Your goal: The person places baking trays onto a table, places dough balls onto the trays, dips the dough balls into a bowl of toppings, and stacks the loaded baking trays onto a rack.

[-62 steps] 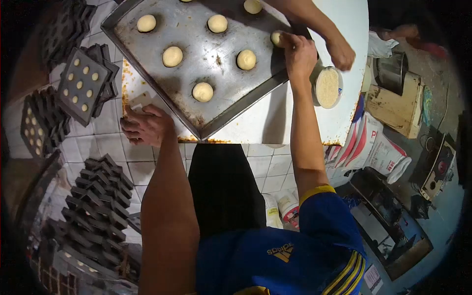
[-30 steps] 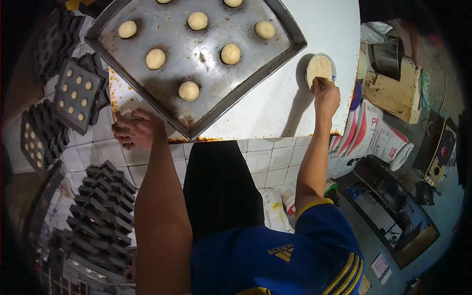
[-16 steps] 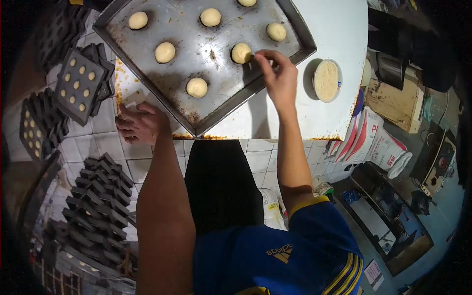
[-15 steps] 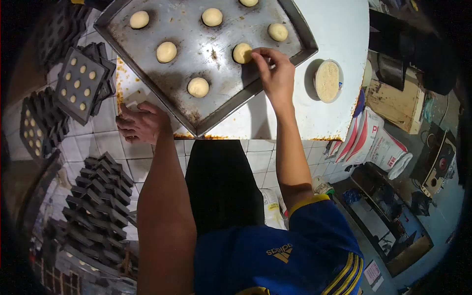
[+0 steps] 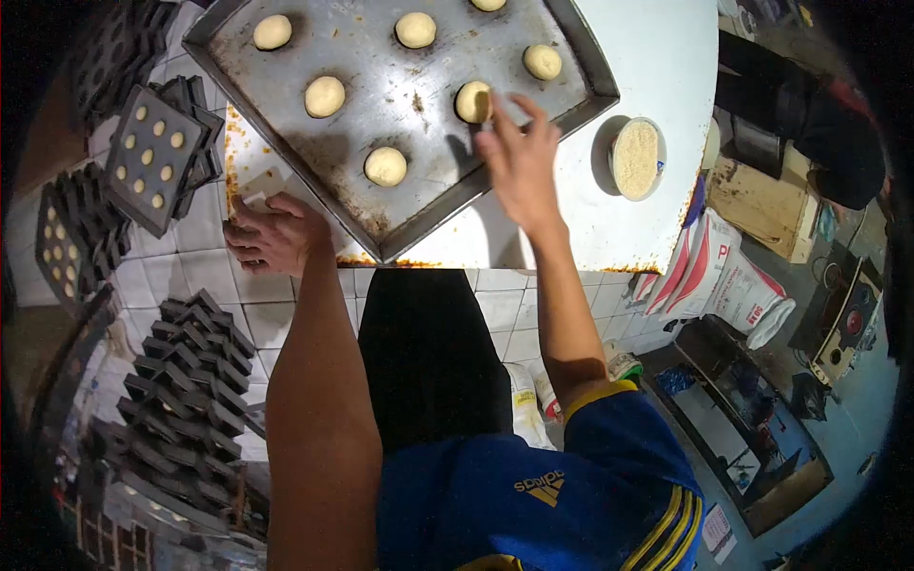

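Note:
Several pale dough balls rest apart on a worn metal tray point(image 5: 419, 209), which lies at an angle on the white table point(image 5: 571, 224). My right hand point(image 5: 522, 157) hovers over the tray's near right rim, slightly blurred, thumb and fingers apart beside one dough ball point(image 5: 473, 102). Nothing shows between its fingers. My left hand point(image 5: 278, 234) rests at the table's left corner, fingers spread over the rusty edge and a small pale piece. A round bowl point(image 5: 638, 160) of light crumbs stands right of the tray.
Stacked dark trays point(image 5: 186, 381) stand at the left, and a tray with dough balls point(image 5: 152, 157) sits above them. Printed sacks point(image 5: 728, 285) and a wooden box point(image 5: 762, 200) are on the right. A person in dark clothes point(image 5: 809, 114) is at the upper right.
My right hand went from the tray to the crumb bowl, then back to the dough ball, and now its fingers have parted. My left hand stayed at the corner. The person at right shifted slightly.

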### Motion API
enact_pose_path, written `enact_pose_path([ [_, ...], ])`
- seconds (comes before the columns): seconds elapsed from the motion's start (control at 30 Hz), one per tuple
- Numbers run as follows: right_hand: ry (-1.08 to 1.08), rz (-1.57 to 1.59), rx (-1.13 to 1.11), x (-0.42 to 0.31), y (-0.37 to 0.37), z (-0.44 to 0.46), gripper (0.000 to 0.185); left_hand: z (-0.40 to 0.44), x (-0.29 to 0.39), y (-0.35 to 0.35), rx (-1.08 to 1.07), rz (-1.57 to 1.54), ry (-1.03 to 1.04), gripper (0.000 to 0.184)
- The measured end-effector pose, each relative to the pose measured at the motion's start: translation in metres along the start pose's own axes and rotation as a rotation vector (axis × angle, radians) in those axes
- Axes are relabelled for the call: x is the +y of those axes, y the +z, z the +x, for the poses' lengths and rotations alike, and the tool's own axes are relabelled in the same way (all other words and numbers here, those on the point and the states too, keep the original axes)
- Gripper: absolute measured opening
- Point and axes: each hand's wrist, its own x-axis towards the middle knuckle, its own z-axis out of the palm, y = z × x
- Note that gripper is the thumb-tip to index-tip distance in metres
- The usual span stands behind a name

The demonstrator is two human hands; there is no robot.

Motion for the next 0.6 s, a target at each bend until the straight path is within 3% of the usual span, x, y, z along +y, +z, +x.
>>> enact_pose_path([
  [0.1,0.232,0.144,0.304,0.052,-0.040,-0.003,0.039,0.002,-0.004,0.006,0.040,0.042,0.014,0.060],
  [0.13,0.419,0.119,0.353,0.067,-0.057,-0.006,0.036,0.002,-0.004,0.007,0.033,0.041,0.002,0.060],
  [0.17,0.370,-0.089,0.417,0.111,-0.066,-0.015,0.034,0.001,-0.004,0.008,0.024,0.037,-0.007,0.060],
  [0.2,0.530,-0.326,0.364,0.135,-0.074,-0.022,0.033,-0.001,-0.004,0.009,0.018,0.033,-0.002,0.060],
  [0.27,0.602,-0.395,0.207,0.168,-0.083,-0.028,0.032,0.000,-0.006,0.012,0.076,0.086,0.017,0.062],
  [0.37,0.516,-0.482,0.161,0.198,-0.077,-0.029,0.027,0.001,-0.017,0.026,0.072,0.145,0.015,0.062],
  [0.47,0.558,-0.524,0.137,0.184,-0.089,-0.021,0.025,0.000,-0.005,0.007,0.057,0.055,0.044,0.062],
  [0.53,0.583,-0.530,0.164,0.181,-0.094,-0.020,0.023,-0.001,-0.007,0.011,0.062,0.058,0.050,0.062],
  [0.6,0.683,-0.235,0.214,0.190,-0.096,-0.023,0.026,0.001,-0.005,0.009,0.072,0.062,0.046,0.061],
])
